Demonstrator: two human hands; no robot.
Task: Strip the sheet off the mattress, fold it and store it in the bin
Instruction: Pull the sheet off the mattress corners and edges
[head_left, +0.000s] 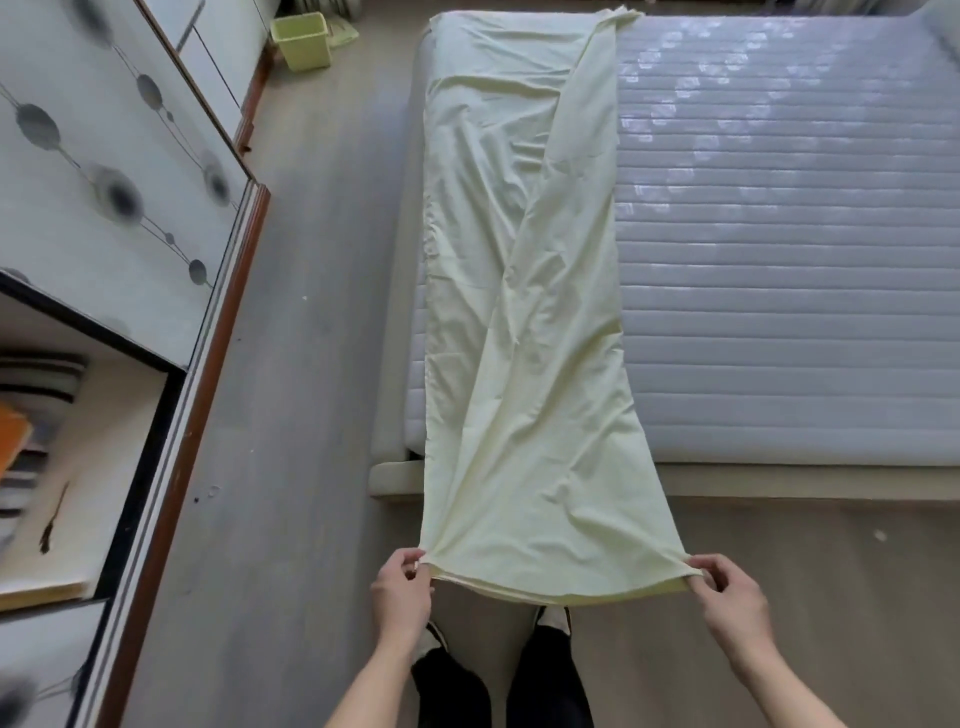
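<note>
Head view, looking down past two bare forearms. Left hand (402, 587) pinching the near left corner of the pale yellow sheet (524, 322), thumb and fingers curled round a bunched fold. Right hand (730, 592) pinching the near right corner the same way, fingertips closed on the cloth. Stretching the near hem taut between both hands, out past the foot edge of the mattress (779, 249) and above the floor (311, 364). Lying folded lengthwise into a long strip along the mattress's left edge, wrinkled, running up to its far left corner. Leaving the quilted white surface bare to the right of the strip. Standing on the floor beyond the far left corner, well apart from the hands, a light green bin (302, 41). Flanking the floor's left edge, a wardrobe (104, 171) with grey circle-patterned doors. Showing no readable writing or labels anywhere.
</note>
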